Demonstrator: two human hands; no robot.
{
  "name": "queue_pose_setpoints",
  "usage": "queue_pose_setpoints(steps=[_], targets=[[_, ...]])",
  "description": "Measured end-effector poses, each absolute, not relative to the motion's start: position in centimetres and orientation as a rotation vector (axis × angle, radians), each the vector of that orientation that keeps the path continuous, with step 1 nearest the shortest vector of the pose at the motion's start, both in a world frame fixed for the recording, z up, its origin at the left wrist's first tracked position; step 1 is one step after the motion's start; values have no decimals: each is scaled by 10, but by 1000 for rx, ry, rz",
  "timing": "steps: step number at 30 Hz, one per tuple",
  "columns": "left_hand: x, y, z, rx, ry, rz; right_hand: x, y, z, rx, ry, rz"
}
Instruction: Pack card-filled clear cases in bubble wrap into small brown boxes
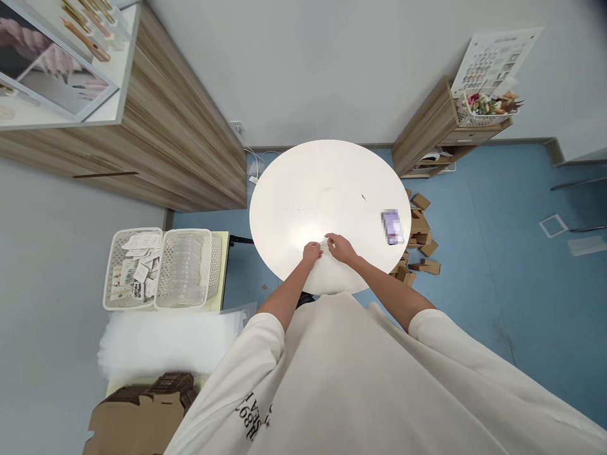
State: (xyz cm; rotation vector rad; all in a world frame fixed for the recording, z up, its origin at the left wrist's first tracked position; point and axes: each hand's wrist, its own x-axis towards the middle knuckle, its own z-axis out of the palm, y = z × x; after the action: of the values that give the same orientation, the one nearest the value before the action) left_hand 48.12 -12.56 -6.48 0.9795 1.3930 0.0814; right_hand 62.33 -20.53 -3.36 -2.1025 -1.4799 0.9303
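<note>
My left hand (312, 252) and my right hand (341, 248) come together low over the near part of a round white table (294, 183). The fingers of both are closed in a pinch. Between the fingertips shows a small whitish, thin piece (324, 241), too small and too pale against the tabletop to name. A phone-like purple object (392, 226), blurred out, lies on the table to the right of my right hand. A small dark mark or scrap (364, 197) is farther back.
At left, two white baskets (159, 268) hold paper packets and clear plastic containers, beside a stack of translucent bags (171, 341) and flat brown cardboard (137, 423). Small cardboard boxes (420, 221) lie on the floor at right. Wooden cabinets (190, 120) flank the table.
</note>
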Motion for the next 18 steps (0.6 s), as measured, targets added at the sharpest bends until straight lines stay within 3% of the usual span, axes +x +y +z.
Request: queue_pose_setpoints(steps=[18], targets=[[484, -139, -62, 1388, 1419, 226, 636, -218, -50, -2168, -1160, 985]])
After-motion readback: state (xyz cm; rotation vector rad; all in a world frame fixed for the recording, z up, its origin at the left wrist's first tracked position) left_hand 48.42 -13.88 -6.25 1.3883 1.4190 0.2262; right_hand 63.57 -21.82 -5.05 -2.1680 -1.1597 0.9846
